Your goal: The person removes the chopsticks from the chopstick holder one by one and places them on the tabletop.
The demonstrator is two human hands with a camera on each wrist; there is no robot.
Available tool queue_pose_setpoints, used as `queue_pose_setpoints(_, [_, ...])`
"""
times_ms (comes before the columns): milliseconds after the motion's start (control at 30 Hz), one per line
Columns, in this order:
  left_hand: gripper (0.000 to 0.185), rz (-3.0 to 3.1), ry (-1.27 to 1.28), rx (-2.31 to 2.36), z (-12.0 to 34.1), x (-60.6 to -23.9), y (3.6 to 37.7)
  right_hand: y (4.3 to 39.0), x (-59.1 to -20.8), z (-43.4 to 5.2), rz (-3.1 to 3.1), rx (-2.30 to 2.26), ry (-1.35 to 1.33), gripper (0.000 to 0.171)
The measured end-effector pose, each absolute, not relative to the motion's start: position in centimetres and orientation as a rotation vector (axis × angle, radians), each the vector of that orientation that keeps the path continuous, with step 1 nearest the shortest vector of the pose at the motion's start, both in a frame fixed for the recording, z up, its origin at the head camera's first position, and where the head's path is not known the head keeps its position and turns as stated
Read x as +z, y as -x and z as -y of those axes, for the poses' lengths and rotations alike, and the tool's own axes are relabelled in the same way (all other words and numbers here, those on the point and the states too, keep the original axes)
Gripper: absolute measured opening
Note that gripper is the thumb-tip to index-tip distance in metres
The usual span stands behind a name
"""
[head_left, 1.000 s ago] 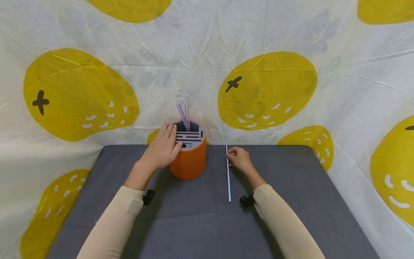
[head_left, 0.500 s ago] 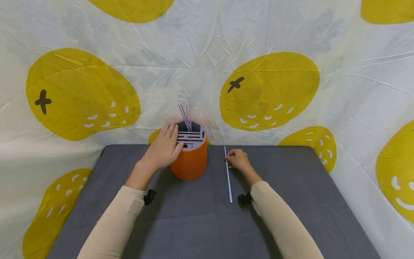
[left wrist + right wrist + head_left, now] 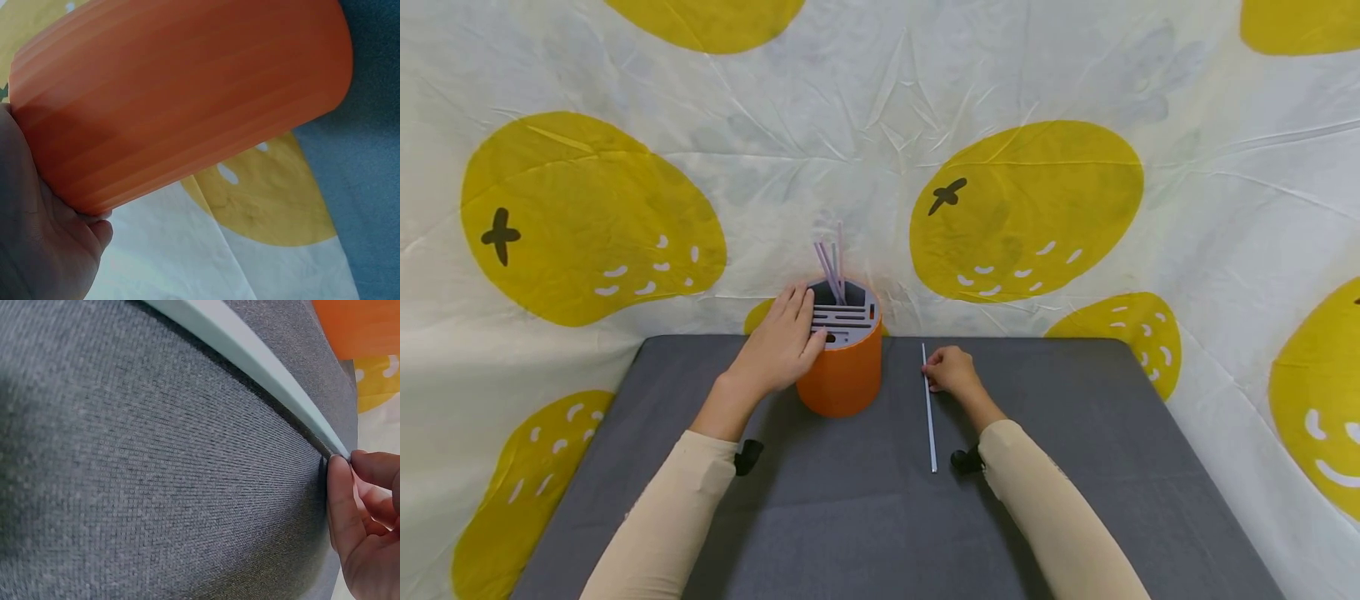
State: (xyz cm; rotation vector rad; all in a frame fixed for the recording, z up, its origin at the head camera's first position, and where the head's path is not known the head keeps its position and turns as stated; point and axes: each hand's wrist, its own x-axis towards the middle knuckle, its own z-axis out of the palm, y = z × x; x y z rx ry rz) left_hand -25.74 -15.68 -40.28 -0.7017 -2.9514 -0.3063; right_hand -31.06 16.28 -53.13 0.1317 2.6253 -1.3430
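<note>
A round orange holder (image 3: 838,379) with a grey slotted top (image 3: 848,334) stands near the table's far edge. My left hand (image 3: 778,342) rests across the left side of that top, fingers extended. In the left wrist view, the holder's ribbed side fills most of the picture, with part of the left hand (image 3: 53,244) at its rim. To the right of the holder, my right hand (image 3: 953,370) pinches a thin pale blue stick (image 3: 930,429) by its far part, between thumb and fingers. The stick (image 3: 275,378) lies along the dark cloth, its near end pointing towards me.
Several thin purple and pinkish sticks (image 3: 831,271) stand in the holder's rear compartment. Dark grey cloth (image 3: 850,533) covers the table. Close behind the far edge hangs a white curtain (image 3: 820,108) with large yellow fruit prints.
My right hand has shifted slightly left and nearer to me, bringing the stick along. The left hand stays on the holder, and the head view has turned a little.
</note>
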Motion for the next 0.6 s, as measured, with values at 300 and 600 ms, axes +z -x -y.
queue_pose_setpoints(300, [0.072,2.937,0.701,-0.317,15.53,-40.38,25.72,30.26,-52.77,-16.05,-2.734,-1.226,-0.085,0.012])
queue_pose_setpoints(600, [0.073,2.957,0.699,-0.318,15.36,-40.34,25.73,30.11,-52.64,-16.68,-2.768,-1.187,-0.019,0.013])
